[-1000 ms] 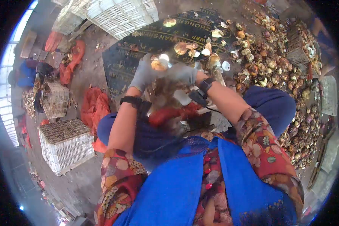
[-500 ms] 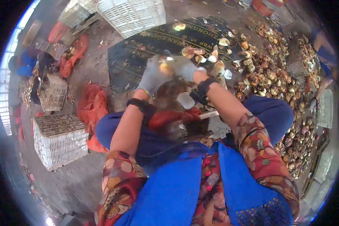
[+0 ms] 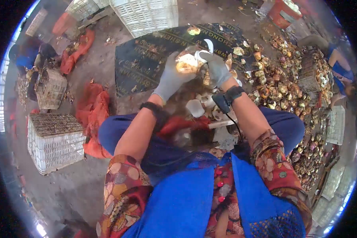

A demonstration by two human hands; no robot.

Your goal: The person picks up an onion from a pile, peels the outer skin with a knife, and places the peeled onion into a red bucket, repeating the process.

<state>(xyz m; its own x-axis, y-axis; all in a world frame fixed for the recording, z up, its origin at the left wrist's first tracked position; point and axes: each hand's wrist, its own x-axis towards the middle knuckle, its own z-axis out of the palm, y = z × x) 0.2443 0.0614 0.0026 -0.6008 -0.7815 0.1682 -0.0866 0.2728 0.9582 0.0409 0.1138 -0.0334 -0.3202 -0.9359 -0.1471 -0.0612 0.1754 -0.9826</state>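
Note:
My left hand point(image 3: 173, 77), in a grey glove, is closed round a brown and white onion-like bulb point(image 3: 186, 63) above the black printed board point(image 3: 133, 65). Close on its right, my right hand point(image 3: 217, 68), gloved too, has its fingers bent against a white piece of peel point(image 3: 202, 55) at the bulb's side. A curved white strip point(image 3: 209, 45) stands out above the right fingers. Loose peelings lie on the board and on the ground under the hands.
A big heap of bulbs point(image 3: 279, 87) spreads at the right. White crates stand at the top point(image 3: 146, 16) and left point(image 3: 57, 146). Red net sacks point(image 3: 94, 109) lie left of my knee. Parts of other people show at both side edges, and a red bucket point(image 3: 283, 15) at the upper right.
Both hands have risen slightly and moved right with the bulb. White layers and a curved strip now show between them. The surroundings have shifted a little in view.

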